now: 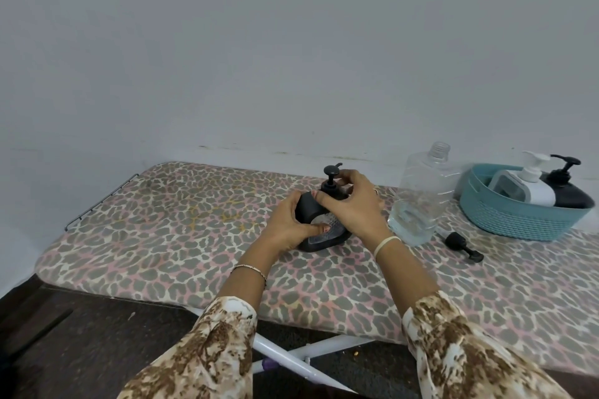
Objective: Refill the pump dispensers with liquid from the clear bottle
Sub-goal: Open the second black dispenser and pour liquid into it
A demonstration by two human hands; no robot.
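Along the wall, one ironing board (181, 236) with a leopard-print cover carries everything. Well to the right of the fingers sits one teal basket (518, 220). In it lean two pump dispensers, a white dispenser (539, 193) and a round black dispenser (573, 196), both with their pumps on. (A grey-and-white boxy thing (509, 186) lies beside them; I cannot tell what it is.)

Between the basket and the fingers of the right hand (353, 204) stands one clear bottle (421, 197). It is upright with its cap off and has liquid only in its lower part. It stands just beside that wrist.

The third pump dispenser, a squat black dispenser (307, 208), stands on the board between the two hands. Its pump head (331, 172) rises above the fingertips. One loose pump (463, 246) lies on its side near the foot of the clear bottle, right of the fingers and nearer the person.

The left hand (288, 227) grips the squat black dispenser's left side, with its fingers curled behind the body and its thumb pressed on the pale textured front. The right hand comes over from the right, its fingers curled round the collar under the pump head.
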